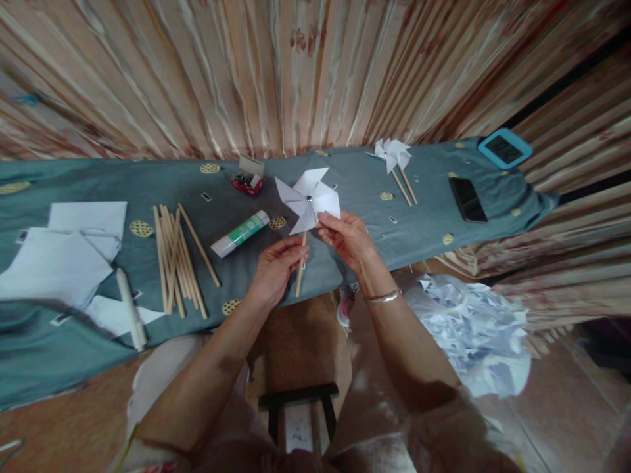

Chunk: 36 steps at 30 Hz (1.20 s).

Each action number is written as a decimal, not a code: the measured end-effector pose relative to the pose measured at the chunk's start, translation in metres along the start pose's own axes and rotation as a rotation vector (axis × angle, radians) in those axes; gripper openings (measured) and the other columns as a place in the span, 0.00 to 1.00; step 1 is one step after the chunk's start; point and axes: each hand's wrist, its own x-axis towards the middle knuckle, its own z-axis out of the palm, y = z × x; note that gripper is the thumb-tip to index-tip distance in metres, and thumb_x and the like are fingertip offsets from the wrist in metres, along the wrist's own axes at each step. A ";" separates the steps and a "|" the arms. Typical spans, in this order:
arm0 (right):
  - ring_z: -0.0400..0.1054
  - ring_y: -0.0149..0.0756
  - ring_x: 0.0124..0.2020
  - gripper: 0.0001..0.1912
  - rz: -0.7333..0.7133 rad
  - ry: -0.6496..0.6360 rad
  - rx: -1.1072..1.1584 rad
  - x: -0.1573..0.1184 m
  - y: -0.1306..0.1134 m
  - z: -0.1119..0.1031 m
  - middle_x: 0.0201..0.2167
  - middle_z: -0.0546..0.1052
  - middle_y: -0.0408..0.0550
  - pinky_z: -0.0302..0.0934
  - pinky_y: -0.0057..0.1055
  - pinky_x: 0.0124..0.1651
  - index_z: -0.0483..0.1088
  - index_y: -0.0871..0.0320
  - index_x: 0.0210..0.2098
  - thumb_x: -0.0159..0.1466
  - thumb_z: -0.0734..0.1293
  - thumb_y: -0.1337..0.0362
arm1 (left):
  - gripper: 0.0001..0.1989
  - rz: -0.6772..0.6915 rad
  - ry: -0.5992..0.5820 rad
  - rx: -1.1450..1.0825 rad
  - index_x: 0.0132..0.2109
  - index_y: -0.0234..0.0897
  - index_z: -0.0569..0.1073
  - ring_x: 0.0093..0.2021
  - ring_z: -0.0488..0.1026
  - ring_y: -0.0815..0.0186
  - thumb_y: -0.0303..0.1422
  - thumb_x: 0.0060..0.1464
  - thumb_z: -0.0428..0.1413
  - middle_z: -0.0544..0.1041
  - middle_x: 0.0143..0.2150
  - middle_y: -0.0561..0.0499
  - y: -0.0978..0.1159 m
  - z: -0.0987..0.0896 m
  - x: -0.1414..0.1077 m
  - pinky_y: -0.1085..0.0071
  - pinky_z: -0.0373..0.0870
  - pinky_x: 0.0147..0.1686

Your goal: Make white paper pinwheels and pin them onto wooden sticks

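A white paper pinwheel (309, 199) with a shiny pin at its centre is held up over the near edge of the cloth. Its wooden stick (299, 279) points down towards me. My left hand (279, 266) pinches the stick just below the paper. With thumb and fingers, my right hand (349, 238) grips the lower right blade of the pinwheel. Left of the pinwheel lies a glue stick (240, 233) with a green label. Behind the glue stick sits an open red box (247, 179) of small pins.
Wooden sticks (177, 263), white paper (59, 263) and a white knife-like tool (129, 309) lie left. Finished pinwheels (393, 156), a phone (468, 199) and a blue-framed clock (505, 148) lie right. A bag of white paper pieces (468, 328) stands below the table.
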 end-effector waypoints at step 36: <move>0.66 0.28 0.23 0.22 -0.202 -0.286 -0.512 -0.014 0.042 0.008 0.22 0.76 0.40 0.59 0.27 0.29 0.74 0.57 0.26 0.46 0.78 0.47 | 0.16 0.125 0.065 -0.120 0.29 0.35 0.80 0.29 0.72 0.72 0.31 0.27 0.73 0.79 0.27 0.53 0.021 -0.005 0.009 0.75 0.67 0.33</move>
